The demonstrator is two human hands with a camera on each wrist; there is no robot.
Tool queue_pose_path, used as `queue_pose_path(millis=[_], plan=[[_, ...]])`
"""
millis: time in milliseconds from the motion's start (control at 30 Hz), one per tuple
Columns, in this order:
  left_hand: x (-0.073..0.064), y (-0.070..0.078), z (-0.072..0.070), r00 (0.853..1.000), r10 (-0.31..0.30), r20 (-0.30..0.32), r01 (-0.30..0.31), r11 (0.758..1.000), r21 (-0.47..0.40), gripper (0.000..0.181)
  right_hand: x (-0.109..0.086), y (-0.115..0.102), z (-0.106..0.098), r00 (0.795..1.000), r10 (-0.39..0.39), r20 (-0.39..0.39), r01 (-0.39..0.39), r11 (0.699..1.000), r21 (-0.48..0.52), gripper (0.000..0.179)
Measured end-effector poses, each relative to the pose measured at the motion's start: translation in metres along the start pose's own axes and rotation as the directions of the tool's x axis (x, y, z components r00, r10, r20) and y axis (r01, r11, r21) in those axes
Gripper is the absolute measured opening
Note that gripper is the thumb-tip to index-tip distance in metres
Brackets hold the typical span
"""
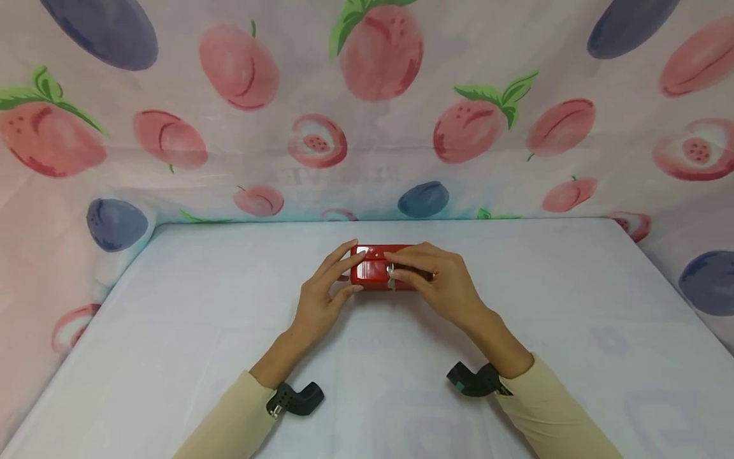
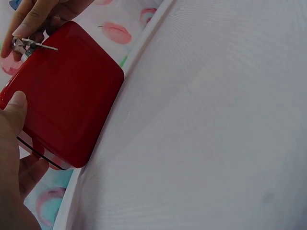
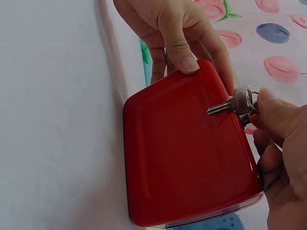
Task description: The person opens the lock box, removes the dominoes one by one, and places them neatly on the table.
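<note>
A red metal box (image 1: pixel 373 271) with rounded corners stands on the white table. At its left end, my left hand (image 1: pixel 318 303) holds it, with the thumb on the near face and the fingers on the top and far side. My right hand (image 1: pixel 453 280) pinches a small key ring at the box's upper edge, by a silver lock. From that ring a silver key (image 3: pixel 230 101) hangs over the red face. In the left wrist view the keys (image 2: pixel 41 44) show at the box's edge. Whether a second key sits in the lock is hidden by my right fingers.
A white cloth-covered table (image 1: pixel 229 357) spreads around the box. Behind and beside it hangs a pink curtain (image 1: pixel 367 127) printed with peaches and blue fruit. Each wrist carries a black camera mount (image 1: pixel 298 400).
</note>
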State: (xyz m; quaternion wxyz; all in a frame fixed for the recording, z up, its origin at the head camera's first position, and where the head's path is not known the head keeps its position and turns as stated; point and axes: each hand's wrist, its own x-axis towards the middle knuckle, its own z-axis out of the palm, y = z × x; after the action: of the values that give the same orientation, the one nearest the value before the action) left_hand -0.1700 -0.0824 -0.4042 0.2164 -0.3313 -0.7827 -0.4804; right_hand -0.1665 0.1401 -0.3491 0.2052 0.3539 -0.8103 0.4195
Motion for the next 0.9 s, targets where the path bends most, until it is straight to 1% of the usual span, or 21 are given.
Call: queue_pose_path(millis=[133,300,367,433,467,700,900], plan=[[0.001,0.000,0.000,1.000,-0.001,0.005,0.001,1.000,0.010,0.059,0.002,-0.005,0.000,1.000,0.000,-0.024,0.000,1.000,-0.010,0.028],[0.000,0.000,0.000,1.000,0.001,0.004,-0.001,1.000,0.016,0.060,0.006,-0.024,-0.003,0.997,-0.008,-0.081,0.010,1.000,0.026,0.021],[0.000,0.000,0.000,1.000,-0.002,0.005,0.002,1.000,0.020,0.060,0.007,-0.029,-0.004,0.996,-0.009,-0.089,0.012,0.999,0.035,0.020],[0.000,-0.001,0.000,1.000,-0.005,0.007,0.005,1.000,0.022,0.060,0.007,-0.030,-0.005,0.996,-0.008,-0.090,0.010,0.999,0.032,0.022],[0.000,-0.001,0.000,1.000,-0.006,0.008,0.006,1.000,0.022,0.061,0.007,-0.029,-0.005,0.996,-0.009,-0.090,0.012,0.999,0.034,0.023],[0.000,-0.001,0.001,1.000,-0.002,0.002,0.002,1.000,0.013,0.061,-0.001,0.001,0.003,0.996,-0.016,-0.086,0.022,0.998,0.064,0.027],[0.000,-0.001,0.001,1.000,-0.004,0.002,0.004,1.000,0.014,0.060,-0.003,0.004,0.004,0.995,0.003,-0.097,0.007,0.995,0.104,0.024]])
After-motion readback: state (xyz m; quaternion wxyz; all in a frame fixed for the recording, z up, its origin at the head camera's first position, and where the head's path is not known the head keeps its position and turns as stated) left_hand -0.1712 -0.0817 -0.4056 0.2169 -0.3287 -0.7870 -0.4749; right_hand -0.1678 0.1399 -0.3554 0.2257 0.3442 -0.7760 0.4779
